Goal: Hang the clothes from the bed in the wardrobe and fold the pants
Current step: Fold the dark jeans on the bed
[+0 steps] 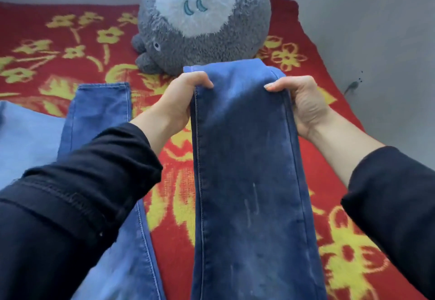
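Note:
A dark blue pair of jeans [247, 170] hangs lengthwise in front of me above the bed, its far end folded over. My left hand [181, 102] grips the left seam near that end, thumb on top. My right hand [303, 104] grips the right edge at the same height. A second, brighter blue pair of jeans [103, 111] lies flat on the bed to the left, partly hidden by my left sleeve. A pale blue garment [26, 132] lies at the far left edge.
The bed carries a red blanket with yellow flowers [329, 241]. A large grey and white plush toy [202, 24] sits at the bed's far side, just behind the held jeans. A grey wall [381, 41] runs along the right.

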`<state>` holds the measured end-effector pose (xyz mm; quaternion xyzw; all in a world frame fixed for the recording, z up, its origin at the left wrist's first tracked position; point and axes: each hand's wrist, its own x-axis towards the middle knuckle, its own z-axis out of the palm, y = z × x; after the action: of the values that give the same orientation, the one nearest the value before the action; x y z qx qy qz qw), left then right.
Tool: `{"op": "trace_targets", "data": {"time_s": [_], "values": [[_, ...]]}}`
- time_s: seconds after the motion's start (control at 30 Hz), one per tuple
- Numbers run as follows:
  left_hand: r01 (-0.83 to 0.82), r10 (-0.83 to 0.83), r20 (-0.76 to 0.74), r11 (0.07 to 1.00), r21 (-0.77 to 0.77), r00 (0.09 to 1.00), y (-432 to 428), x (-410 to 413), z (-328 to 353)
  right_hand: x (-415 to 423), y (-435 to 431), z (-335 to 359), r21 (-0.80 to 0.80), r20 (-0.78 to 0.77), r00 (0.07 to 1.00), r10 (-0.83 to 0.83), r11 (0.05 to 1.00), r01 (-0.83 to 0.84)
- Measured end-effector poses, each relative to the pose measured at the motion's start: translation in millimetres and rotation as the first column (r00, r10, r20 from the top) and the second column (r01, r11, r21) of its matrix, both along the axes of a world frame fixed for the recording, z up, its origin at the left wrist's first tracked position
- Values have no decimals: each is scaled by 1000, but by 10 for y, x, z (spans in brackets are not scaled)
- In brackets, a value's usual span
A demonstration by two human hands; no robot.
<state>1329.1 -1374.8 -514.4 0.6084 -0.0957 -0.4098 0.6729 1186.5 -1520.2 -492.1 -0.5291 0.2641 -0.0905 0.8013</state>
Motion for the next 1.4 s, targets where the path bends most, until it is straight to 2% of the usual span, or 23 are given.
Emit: {"op": "trace_targets", "data": {"time_s": [0.07, 0.13, 0.2, 0.23, 0.27, 0.33, 0.43, 0.57, 0.67, 0.8, 0.9, 1.03, 1.2, 1.3, 1.37, 1.4], "values": [[-80, 77, 72, 996, 49, 994, -8, 114, 48, 84, 5, 36, -192, -83, 992, -92, 979, 75], [-164, 121, 198, 963, 213, 973, 30, 198, -64, 124, 33, -91, -442, -198, 960, -199, 892, 93], [-224, 56, 356, 864, 452, 933, 206, 112, -292, 56, 115, -336, -619, -350, 901, -254, 786, -19], [-240, -4, 421, 815, 527, 907, 342, -33, -434, -45, 161, -499, -651, -433, 860, -270, 754, -91], [-250, -66, 480, 788, 563, 875, 490, -239, -594, -188, 210, -680, -649, -499, 822, -275, 747, -143], [-215, -186, 561, 792, 572, 807, 822, -774, -947, -605, 365, -1035, -594, -588, 771, -243, 778, -207], [-27, -338, 526, 822, 569, 780, 1272, -1670, -1309, -1387, 654, -1460, -531, -691, 689, -217, 799, -281], [-8, -322, 542, 855, 519, 776, 1586, -2679, -1485, -2305, 992, -1702, -474, -723, 617, -311, 873, -115], [105, -354, 436, 860, 499, 828, 1735, -3352, -1484, -2798, 1219, -1694, -349, -759, 604, -244, 935, -62], [234, -456, 310, 802, 549, 835, 1855, -3922, -1499, -3475, 1511, -1617, -189, -834, 535, -137, 981, -44], [291, -581, 291, 705, 646, 760, 1848, -4215, -1510, -3850, 1640, -1573, -122, -869, 487, -93, 992, -30], [310, -800, 193, 425, 850, 567, 1841, -4873, -1471, -4093, 1699, -1525, -57, -848, 526, -59, 998, 19], [164, -879, 182, 279, 946, 441, 1797, -5520, -1569, -3829, 1703, -1520, -46, -776, 629, -49, 999, 21], [51, -877, 237, 284, 958, 418, 1815, -5610, -1571, -3560, 1705, -1505, -52, -732, 681, -1, 997, -54], [93, -842, 286, 365, 926, 458, 1902, -5576, -1592, -3430, 1720, -1493, -63, -721, 692, 26, 993, -103], [149, -789, 313, 449, 881, 528, 1966, -5518, -1600, -3374, 1741, -1481, -78, -721, 692, 34, 989, -130]]}}
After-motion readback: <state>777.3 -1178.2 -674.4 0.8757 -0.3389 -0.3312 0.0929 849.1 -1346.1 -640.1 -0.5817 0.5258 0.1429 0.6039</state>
